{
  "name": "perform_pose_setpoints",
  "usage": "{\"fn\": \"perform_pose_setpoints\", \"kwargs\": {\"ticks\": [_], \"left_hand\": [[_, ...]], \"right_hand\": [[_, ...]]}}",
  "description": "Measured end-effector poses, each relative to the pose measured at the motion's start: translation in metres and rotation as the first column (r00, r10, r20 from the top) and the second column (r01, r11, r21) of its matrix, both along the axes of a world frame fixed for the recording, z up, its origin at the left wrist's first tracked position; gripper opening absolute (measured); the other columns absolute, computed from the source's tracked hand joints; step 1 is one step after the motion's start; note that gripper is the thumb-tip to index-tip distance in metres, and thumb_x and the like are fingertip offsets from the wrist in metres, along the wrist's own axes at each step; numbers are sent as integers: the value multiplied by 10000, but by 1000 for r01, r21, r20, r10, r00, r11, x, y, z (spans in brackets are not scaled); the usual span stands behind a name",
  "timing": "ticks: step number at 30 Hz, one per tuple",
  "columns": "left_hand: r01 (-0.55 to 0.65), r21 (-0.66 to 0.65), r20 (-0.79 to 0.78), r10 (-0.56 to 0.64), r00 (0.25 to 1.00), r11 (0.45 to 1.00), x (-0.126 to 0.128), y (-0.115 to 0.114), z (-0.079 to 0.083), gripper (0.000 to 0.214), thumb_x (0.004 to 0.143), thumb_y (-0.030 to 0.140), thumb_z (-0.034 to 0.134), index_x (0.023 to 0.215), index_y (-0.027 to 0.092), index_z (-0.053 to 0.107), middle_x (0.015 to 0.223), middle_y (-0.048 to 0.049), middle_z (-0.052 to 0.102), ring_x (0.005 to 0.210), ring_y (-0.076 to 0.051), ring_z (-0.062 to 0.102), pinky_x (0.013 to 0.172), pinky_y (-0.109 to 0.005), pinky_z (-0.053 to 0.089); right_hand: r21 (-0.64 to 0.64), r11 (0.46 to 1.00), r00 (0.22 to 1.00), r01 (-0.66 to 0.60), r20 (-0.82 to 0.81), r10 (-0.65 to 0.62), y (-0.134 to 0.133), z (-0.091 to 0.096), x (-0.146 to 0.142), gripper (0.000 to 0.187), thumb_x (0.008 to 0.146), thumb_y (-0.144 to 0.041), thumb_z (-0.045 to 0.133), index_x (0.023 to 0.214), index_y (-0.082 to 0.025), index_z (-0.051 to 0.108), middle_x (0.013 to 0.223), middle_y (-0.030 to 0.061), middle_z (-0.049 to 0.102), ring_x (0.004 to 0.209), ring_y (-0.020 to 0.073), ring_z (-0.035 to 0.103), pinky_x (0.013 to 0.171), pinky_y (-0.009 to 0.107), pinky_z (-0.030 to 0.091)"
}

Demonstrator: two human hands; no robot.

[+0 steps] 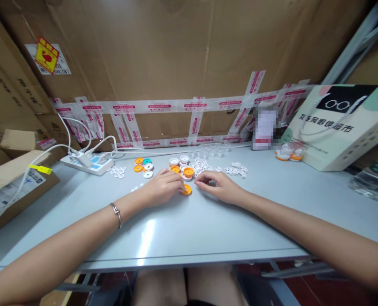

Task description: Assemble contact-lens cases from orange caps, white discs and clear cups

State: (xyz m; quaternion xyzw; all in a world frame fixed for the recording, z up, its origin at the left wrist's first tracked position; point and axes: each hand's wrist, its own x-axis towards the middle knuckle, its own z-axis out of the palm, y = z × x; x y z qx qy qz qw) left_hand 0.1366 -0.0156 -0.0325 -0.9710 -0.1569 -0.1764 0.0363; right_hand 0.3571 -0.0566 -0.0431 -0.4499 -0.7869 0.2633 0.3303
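My left hand [167, 186], with a silver bracelet on its wrist, has its fingers closed at the edge of an orange round cap [187, 190] lying on the table. To the right, my right hand [220, 186] is curled, thumb and forefinger tips together. Whatever may be between those tips is too small to make out. Just beyond both hands sit stacked orange and white caps [188, 171]. A heap of small white perforated pieces [200, 165] lies beside them. More round caps, orange, white and one teal cap [147, 161], are grouped past my left hand.
Clear domes [211, 151] stand along the back. A white power strip [89, 163] with cables and an open carton [13, 187] are at left. A phone [264, 127], a paper bag [338, 127] and a clear bottle [375, 180] are at right. A large cardboard wall [176, 55] closes the back.
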Motion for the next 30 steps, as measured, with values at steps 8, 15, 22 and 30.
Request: {"fn": "perform_pose_setpoints", "kwargs": {"ticks": [8,15,22,30], "left_hand": [[-138,-97,140,151,979,986,-37,9,46,154,884,253,457,845,182,588,861,-44,646,851,-159,566,794,-293,394],[-101,-129,-71,93,993,986,-50,10,32,189,896,243,433,883,154,599,880,-69,635,836,-170,569,760,-286,417],[-237,-165,-86,226,970,957,-82,12,48,232,885,346,447,934,178,599,917,-64,640,847,-182,583,756,-290,428],[-714,-288,-480,549,684,638,-140,37,53,201,791,312,458,815,208,628,850,-55,671,746,-220,612,661,-304,460]], "right_hand": [[6,1000,998,-5,63,5,1,-3,-1,229,778,-312,560,929,-151,619,774,38,560,683,139,515,631,269,426],[-16,1000,985,-19,172,21,7,-1,-17,346,714,-335,651,1001,-147,605,795,31,530,710,146,500,666,279,419],[-46,997,987,-66,143,72,10,-5,-25,226,747,-272,623,947,-168,631,823,39,521,757,149,510,700,272,426],[-42,995,976,-93,193,99,6,-9,-26,244,769,-277,609,998,-193,619,898,66,547,837,184,518,759,312,429]]}}
